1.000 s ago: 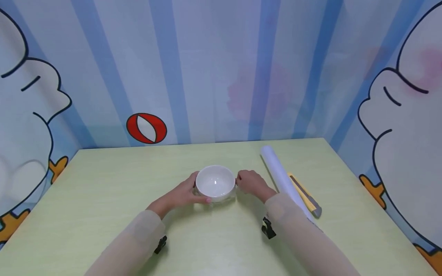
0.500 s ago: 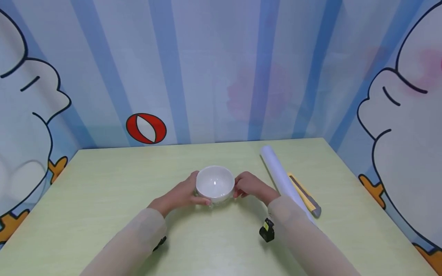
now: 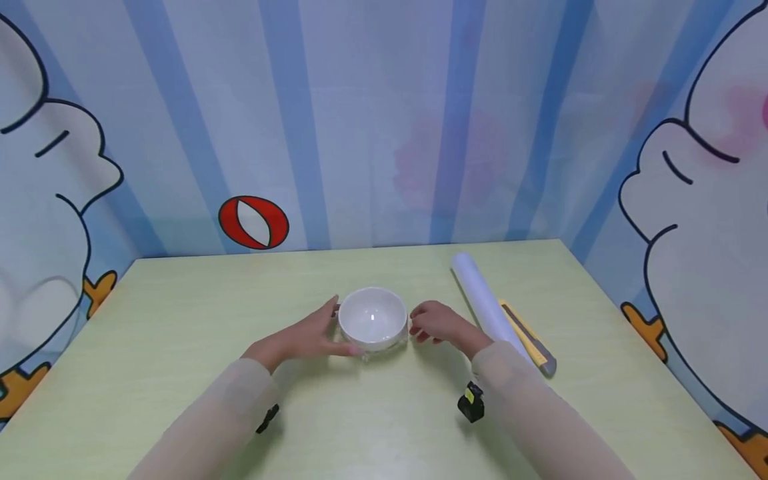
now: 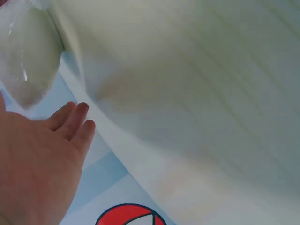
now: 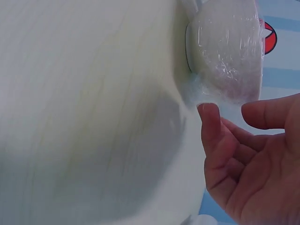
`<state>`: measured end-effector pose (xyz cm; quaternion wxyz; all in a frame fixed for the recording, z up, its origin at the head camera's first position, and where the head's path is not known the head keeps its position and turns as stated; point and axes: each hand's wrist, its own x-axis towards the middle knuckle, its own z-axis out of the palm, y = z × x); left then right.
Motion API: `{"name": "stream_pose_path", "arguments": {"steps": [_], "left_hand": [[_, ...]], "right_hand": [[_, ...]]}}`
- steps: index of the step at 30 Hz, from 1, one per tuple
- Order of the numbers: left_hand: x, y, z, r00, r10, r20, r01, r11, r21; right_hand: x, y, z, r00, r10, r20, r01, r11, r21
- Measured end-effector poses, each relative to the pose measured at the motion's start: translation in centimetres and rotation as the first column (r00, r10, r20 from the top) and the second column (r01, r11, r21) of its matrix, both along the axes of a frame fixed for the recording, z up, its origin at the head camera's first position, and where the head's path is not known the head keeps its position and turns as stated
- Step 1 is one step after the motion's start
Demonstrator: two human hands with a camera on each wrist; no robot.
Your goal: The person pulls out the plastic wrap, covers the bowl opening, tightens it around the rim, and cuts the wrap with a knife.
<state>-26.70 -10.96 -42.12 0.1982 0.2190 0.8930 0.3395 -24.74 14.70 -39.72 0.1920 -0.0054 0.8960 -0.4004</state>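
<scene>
A white bowl (image 3: 373,319) stands upright on the table, and clear cling film (image 5: 229,68) clings wrinkled round its outside. At the bowl's left side is my left hand (image 3: 307,337), its fingers extended and its thumb by the front edge. In the left wrist view those fingers lie apart from the film-covered side; whether the thumb touches is unclear. My right hand (image 3: 443,323) is just off the bowl's right side. Its fingers are loosely bent with a gap between thumb and forefinger, and nothing is visible in them.
A long white roll (image 3: 487,300) lies slantwise to the right, partly hidden by the right forearm. Beside it is a yellow and grey box cutter (image 3: 529,339). A striped blue backdrop (image 3: 372,133) rises behind the pale table (image 3: 198,320).
My left hand has loosened from the bowl and shifted slightly left. The right hand's fingers have uncurled at the bowl's right side and drawn a little away. The bowl stays nearly in place.
</scene>
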Motion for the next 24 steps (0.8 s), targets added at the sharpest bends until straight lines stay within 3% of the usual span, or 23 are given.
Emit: {"name": "stream_pose_path", "arguments": {"steps": [4, 7, 9, 15, 19, 24], "left_hand": [[-0.1, -0.2, -0.1, 0.996, -0.072, -0.047, 0.072, 0.997, 0.001], [0.0, 0.1, -0.4, 0.989, -0.13, -0.069, 0.133, 0.99, 0.035], [0.1, 0.3, -0.6, 0.987, -0.139, -0.083, 0.144, 0.988, 0.058], [0.1, 0.6, -0.5, 0.994, -0.054, -0.1, 0.057, 0.998, 0.023], [0.1, 0.5, -0.4, 0.995, -0.03, -0.096, 0.029, 0.999, -0.014], [0.6, -0.4, 0.1, 0.992, 0.042, -0.12, -0.06, 0.986, -0.154]], "right_hand": [[0.1, -0.4, 0.2, 0.997, 0.045, -0.068, -0.036, 0.991, 0.132], [0.2, -1.0, 0.4, 0.985, 0.122, -0.122, -0.091, 0.967, 0.239], [0.2, -1.3, 0.4, 0.976, 0.151, -0.154, -0.104, 0.954, 0.282], [0.0, -1.2, 0.4, 0.973, 0.154, -0.173, -0.103, 0.956, 0.274], [0.1, -0.2, 0.1, 0.968, 0.178, -0.176, -0.114, 0.938, 0.326], [0.7, 1.0, -1.0, 0.936, 0.178, -0.304, -0.058, 0.929, 0.366]]}}
